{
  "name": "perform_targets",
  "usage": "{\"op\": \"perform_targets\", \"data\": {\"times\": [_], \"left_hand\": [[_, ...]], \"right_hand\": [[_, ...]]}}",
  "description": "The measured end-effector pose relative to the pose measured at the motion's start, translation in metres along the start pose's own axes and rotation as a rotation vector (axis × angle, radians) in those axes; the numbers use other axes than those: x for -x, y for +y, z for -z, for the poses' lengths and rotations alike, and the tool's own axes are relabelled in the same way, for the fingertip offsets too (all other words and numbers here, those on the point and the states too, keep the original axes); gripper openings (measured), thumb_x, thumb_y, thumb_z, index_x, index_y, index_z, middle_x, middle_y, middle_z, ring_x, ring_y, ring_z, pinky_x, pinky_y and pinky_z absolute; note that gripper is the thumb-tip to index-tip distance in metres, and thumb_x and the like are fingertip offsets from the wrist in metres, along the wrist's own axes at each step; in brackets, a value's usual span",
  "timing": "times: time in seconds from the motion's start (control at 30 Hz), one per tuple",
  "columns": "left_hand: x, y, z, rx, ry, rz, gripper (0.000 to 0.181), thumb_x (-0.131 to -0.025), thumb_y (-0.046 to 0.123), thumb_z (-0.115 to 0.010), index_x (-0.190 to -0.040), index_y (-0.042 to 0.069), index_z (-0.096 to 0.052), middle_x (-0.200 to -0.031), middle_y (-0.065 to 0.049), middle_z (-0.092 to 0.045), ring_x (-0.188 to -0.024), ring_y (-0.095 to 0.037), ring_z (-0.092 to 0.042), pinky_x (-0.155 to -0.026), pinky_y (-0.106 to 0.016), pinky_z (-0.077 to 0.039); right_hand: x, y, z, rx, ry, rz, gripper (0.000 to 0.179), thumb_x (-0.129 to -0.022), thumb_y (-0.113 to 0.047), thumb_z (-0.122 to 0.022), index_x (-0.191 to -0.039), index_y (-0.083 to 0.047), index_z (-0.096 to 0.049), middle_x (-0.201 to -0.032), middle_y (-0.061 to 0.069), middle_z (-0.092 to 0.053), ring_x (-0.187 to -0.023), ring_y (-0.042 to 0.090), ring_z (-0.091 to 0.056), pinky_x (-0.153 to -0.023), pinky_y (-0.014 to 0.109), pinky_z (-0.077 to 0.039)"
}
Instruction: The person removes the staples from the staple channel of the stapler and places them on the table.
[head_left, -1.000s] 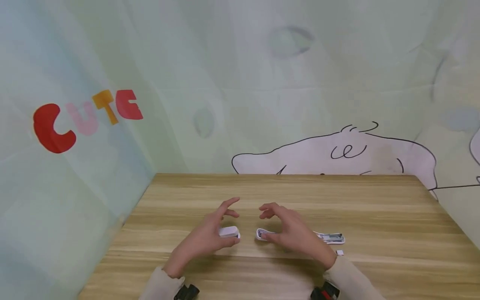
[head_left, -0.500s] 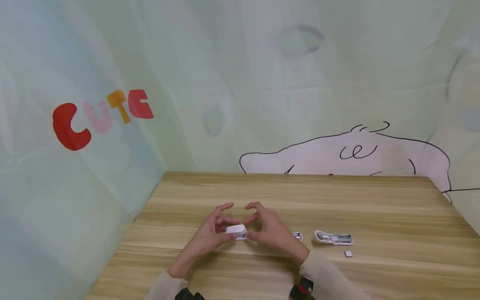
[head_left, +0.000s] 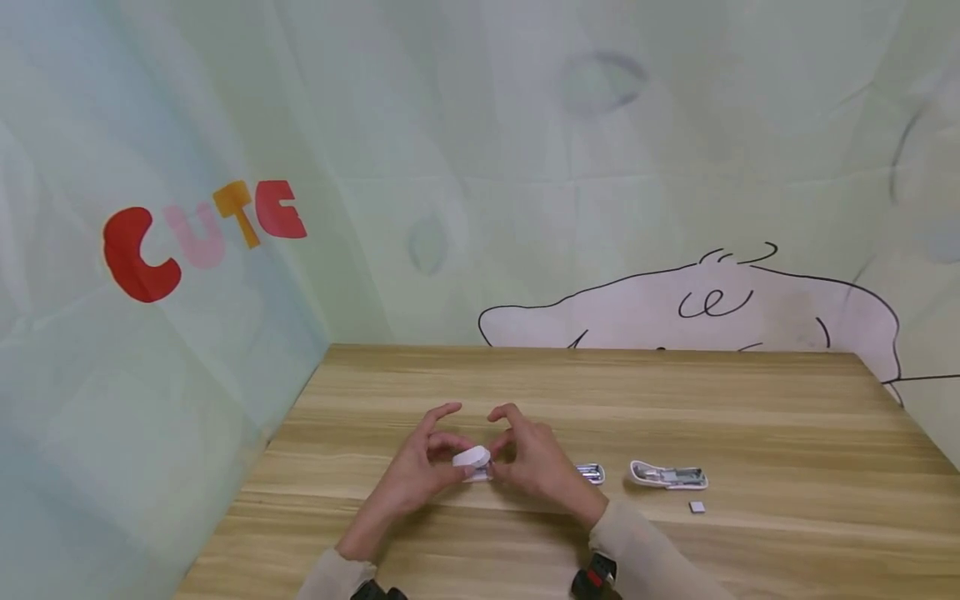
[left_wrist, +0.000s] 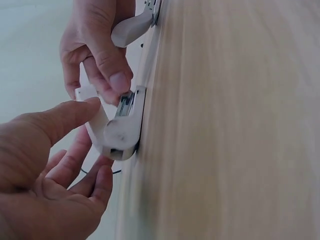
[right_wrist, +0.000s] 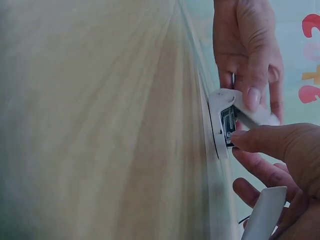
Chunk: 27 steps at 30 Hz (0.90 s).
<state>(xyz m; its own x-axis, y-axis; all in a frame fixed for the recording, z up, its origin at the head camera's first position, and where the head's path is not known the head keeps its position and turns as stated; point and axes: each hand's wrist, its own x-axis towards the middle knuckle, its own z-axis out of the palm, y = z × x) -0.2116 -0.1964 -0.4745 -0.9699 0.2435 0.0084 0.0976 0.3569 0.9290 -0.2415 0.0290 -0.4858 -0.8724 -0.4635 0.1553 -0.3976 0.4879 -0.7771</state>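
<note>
A small white stapler (head_left: 471, 457) lies on the table with its top arm raised and its metal staple rail showing. My left hand (head_left: 417, 468) holds the raised arm between thumb and fingers, as seen in the left wrist view, where the stapler (left_wrist: 120, 132) is largest. From the other side, my right hand (head_left: 542, 458) pinches near the front end of the rail with thumb and forefinger. What lies between those fingertips is hidden. In the right wrist view, the stapler's (right_wrist: 220, 107) base rests on the table edge-on to the camera.
Partly behind my right wrist lies a second white stapler (head_left: 592, 473). Further right is a third stapler (head_left: 667, 476), opened out flat, with a small pale square piece (head_left: 697, 507) in front of it. A printed cloth (head_left: 420, 167) hangs behind the wooden table (head_left: 787, 433).
My right hand has left the second stapler and moved left to the one in my left hand. Its top arm has since tilted further up. The head view has shifted slightly.
</note>
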Motion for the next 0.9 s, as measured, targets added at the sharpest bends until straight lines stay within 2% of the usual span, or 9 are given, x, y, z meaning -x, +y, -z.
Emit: {"op": "perform_targets", "data": {"times": [0.13,0.23,0.33,0.43,0.57,0.7,0.8,0.9], "left_hand": [[0.006,0.001,0.010,-0.004,0.038,0.021,0.090,-0.088,0.006,-0.087,-0.162,0.024,-0.038,-0.116,-0.005,-0.080,-0.124,-0.024,-0.070,-0.121,-0.056,-0.046],[0.010,-0.001,0.018,-0.016,0.064,0.018,0.091,-0.087,0.005,-0.087,-0.162,0.024,-0.038,-0.116,-0.006,-0.080,-0.123,-0.024,-0.070,-0.120,-0.052,-0.047],[0.014,-0.007,0.024,-0.010,0.072,-0.001,0.093,-0.086,0.002,-0.087,-0.163,0.019,-0.037,-0.117,-0.012,-0.079,-0.122,-0.026,-0.071,-0.116,-0.043,-0.051],[0.016,-0.015,0.028,0.019,0.063,-0.008,0.095,-0.085,-0.001,-0.087,-0.163,0.014,-0.035,-0.118,-0.018,-0.077,-0.118,-0.025,-0.072,-0.109,-0.029,-0.054],[0.018,-0.021,0.030,0.058,0.043,-0.007,0.096,-0.087,0.000,-0.086,-0.165,0.009,-0.031,-0.120,-0.022,-0.075,-0.114,-0.021,-0.073,-0.100,-0.019,-0.054],[0.019,-0.023,0.031,0.074,0.048,0.006,0.096,-0.087,0.000,-0.086,-0.165,0.009,-0.031,-0.122,-0.023,-0.074,-0.113,-0.020,-0.073,-0.099,-0.018,-0.055],[0.019,-0.023,0.030,0.080,0.063,0.020,0.095,-0.087,-0.001,-0.085,-0.165,0.010,-0.032,-0.122,-0.023,-0.074,-0.114,-0.021,-0.073,-0.099,-0.019,-0.055],[0.019,-0.023,0.030,0.088,0.070,0.030,0.094,-0.087,-0.001,-0.085,-0.165,0.012,-0.033,-0.124,-0.022,-0.074,-0.115,-0.021,-0.073,-0.099,-0.018,-0.055]], "right_hand": [[0.000,-0.001,0.000,0.011,-0.011,0.001,0.062,-0.083,-0.004,-0.088,-0.135,-0.010,-0.055,-0.096,-0.005,-0.084,-0.093,0.014,-0.065,-0.093,0.039,-0.044],[0.000,-0.001,0.001,0.004,-0.024,-0.001,0.053,-0.084,-0.003,-0.087,-0.129,-0.011,-0.059,-0.099,-0.003,-0.084,-0.094,0.015,-0.064,-0.092,0.039,-0.045],[-0.001,-0.001,0.003,0.003,-0.038,0.013,0.044,-0.085,-0.001,-0.085,-0.122,-0.012,-0.064,-0.101,-0.001,-0.084,-0.099,0.017,-0.068,-0.095,0.041,-0.048],[-0.001,0.000,0.005,0.033,-0.047,0.064,0.034,-0.085,0.000,-0.083,-0.114,-0.011,-0.069,-0.100,0.000,-0.083,-0.099,0.017,-0.071,-0.095,0.040,-0.052],[-0.004,0.000,0.006,0.183,-0.073,0.206,0.023,-0.087,-0.001,-0.080,-0.106,-0.014,-0.077,-0.097,-0.002,-0.081,-0.092,0.015,-0.071,-0.089,0.033,-0.055],[-0.003,-0.004,0.006,0.404,-0.110,0.313,0.021,-0.092,-0.008,-0.077,-0.107,-0.022,-0.081,-0.103,-0.004,-0.080,-0.098,0.015,-0.067,-0.095,0.041,-0.052],[-0.002,-0.008,0.006,0.521,-0.132,0.320,0.016,-0.096,-0.017,-0.076,-0.107,-0.028,-0.081,-0.107,-0.006,-0.078,-0.106,0.018,-0.064,-0.100,0.048,-0.049],[-0.001,-0.011,0.005,0.591,-0.131,0.335,0.012,-0.098,-0.022,-0.076,-0.107,-0.029,-0.080,-0.107,-0.005,-0.077,-0.108,0.019,-0.064,-0.100,0.048,-0.050]]}}
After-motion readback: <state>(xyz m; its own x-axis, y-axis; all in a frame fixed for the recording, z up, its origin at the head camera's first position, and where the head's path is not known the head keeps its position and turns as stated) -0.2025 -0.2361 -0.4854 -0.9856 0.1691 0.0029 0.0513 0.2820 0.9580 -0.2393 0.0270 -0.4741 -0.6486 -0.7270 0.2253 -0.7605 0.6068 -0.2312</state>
